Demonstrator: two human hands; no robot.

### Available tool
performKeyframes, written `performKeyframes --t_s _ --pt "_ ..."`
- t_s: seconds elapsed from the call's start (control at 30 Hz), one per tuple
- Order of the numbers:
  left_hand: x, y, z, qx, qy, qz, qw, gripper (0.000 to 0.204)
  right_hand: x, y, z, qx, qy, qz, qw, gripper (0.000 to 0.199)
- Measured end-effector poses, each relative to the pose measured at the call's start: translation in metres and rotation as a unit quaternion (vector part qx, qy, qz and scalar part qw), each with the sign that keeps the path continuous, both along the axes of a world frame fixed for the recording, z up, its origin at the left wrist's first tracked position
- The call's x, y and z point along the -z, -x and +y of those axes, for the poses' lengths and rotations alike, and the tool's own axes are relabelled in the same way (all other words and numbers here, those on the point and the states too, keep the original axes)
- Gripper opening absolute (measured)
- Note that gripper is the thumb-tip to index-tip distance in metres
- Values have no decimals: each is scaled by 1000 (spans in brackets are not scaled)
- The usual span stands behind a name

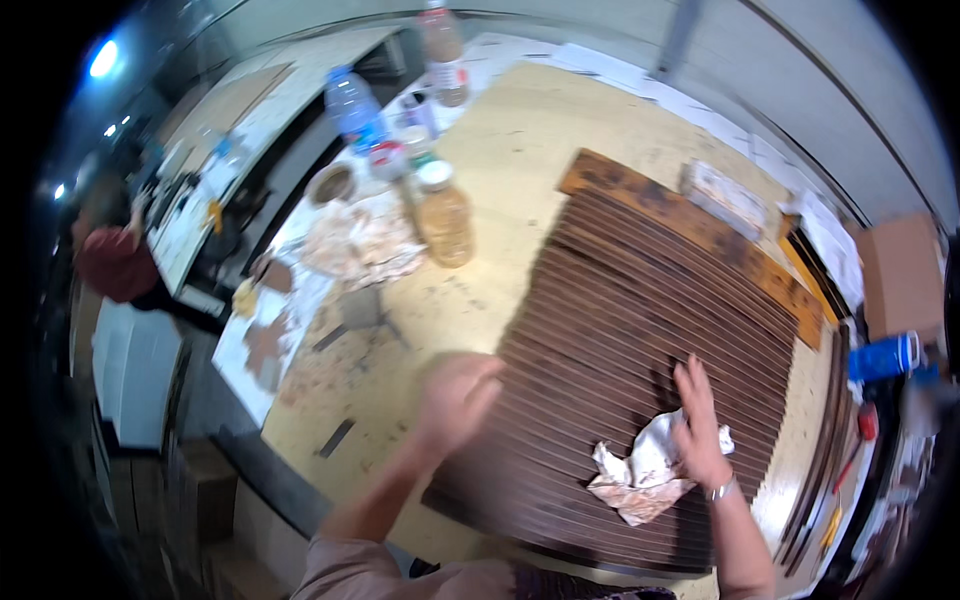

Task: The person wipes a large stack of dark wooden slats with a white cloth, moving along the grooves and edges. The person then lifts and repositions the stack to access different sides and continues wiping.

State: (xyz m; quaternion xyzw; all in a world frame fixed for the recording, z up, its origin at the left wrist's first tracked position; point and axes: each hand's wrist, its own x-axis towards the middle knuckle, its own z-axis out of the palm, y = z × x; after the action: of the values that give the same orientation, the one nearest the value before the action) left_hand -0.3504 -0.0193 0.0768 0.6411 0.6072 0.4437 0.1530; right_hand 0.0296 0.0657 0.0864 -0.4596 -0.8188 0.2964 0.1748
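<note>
Pressing a crumpled rag [645, 470] (fingers spread flat) onto dark slats [640, 330], right hand [700, 425]; left hand [455, 400] blurred, grip unclear.

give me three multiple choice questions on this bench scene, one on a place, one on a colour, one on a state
1. Where does the rag lie?
A. on the dark slats
B. on the floor
C. inside a bottle

2. What colour is the cup at the right edge?
A. red
B. blue
C. green

3. What is the right hand doing?
A. hanging in the air
B. pressing flat on the rag
C. gripping a bottle

Answers:
1. A, the crumpled rag rests on the slats, near their lower right part.
2. B, the cup is blue with a pale band.
3. B, the open palm lies on the rag with fingers spread; the left hand is blurred over the slats' left edge, and whether it touches them cannot be told.
</note>
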Motion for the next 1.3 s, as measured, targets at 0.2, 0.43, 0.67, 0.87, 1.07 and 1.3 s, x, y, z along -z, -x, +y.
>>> performKeyframes --t_s 0.2,0.43,0.67,0.87,1.07,1.3 --pt "61 179 -104 -371 60 -35 926 22 10 25 -101 -91 -75 -109 987 46" --pt "79 263 -167 -528 66 186 826 32 2 -13 -84 100 -51 -5 994 21" --pt "128 307 -180 -527 116 134 831 42 -9 -46 -60 244 -16 4 970 43" --pt "93 276 -153 -496 -20 -37 868 37 -4 -65 13 222 -147 -147 953 61" --pt "5 85 14 -192 -6 6 981 37 40 -94 98 283 -87 -252 921 78" --pt "-1 -53 168 77 -112 140 981 44 61 -90 115 301 -75 -284 907 79"
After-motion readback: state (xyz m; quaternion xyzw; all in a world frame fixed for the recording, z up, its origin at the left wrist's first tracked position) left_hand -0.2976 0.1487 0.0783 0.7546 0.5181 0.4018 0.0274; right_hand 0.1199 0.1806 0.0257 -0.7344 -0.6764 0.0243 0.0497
